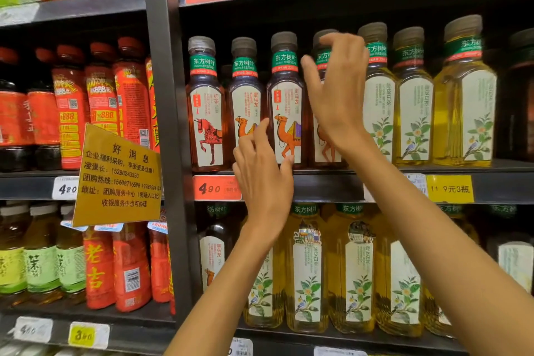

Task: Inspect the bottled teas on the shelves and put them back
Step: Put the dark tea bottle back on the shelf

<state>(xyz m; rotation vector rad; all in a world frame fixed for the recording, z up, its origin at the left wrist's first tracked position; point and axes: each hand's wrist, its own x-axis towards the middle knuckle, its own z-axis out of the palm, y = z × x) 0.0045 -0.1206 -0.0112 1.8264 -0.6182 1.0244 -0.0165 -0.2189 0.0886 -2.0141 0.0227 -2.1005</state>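
Head view: both hands are raised to the middle shelf (332,182) of a store rack. The right hand (336,87) is spread in front of a dark bottled tea (325,113) with a camel label, fingers loosely curved near the cap and thumb extended toward the left; whether the fingers actually touch the bottle cannot be determined. The left hand (264,179) is lower and to the left of the right hand, fingers relaxed and partly spread, holding nothing; its fingertips lie over the base of the camel-label bottle (286,101) whose neck band reads 东方树叶 and whose label reads 黑乌龙. Left of that stands a second camel-label bottle (245,92), then a horse-label bottle (205,107) marked 红茶. Right of the right hand stand yellow tea bottles (416,101) with flower-and-bird labels and the same 东方树叶 band. Below the left hand, a red price tag (215,188) reads 4.90; below the right forearm, a yellow tag (450,188) reads 9元3瓶. Further left of the left hand, a gold notice card (118,176) is headed 好消息, beside red bottles (101,101) printed 888.
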